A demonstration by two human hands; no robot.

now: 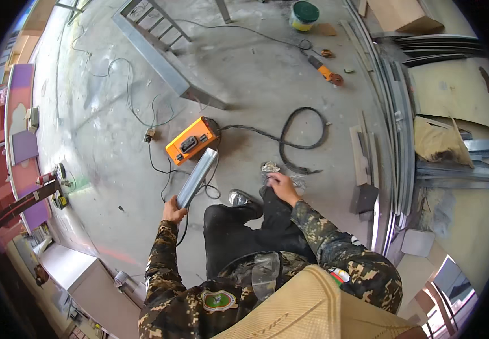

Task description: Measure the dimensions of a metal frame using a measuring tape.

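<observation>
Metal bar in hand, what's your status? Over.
Left fingers around metal bar. Right fingers by right trouser leg, hold unclear. Orange machine near bar's far end.

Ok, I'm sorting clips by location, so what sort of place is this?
Likely a metalworking shop: a grey metal frame, what looks like an orange angle grinder, and long metal strips along the right side suggest it.

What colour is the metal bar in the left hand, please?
The metal bar is silver-grey, best seen in the head view.

A silvery metal bar point(197, 178) slants from the left fingers point(181, 213).
</observation>
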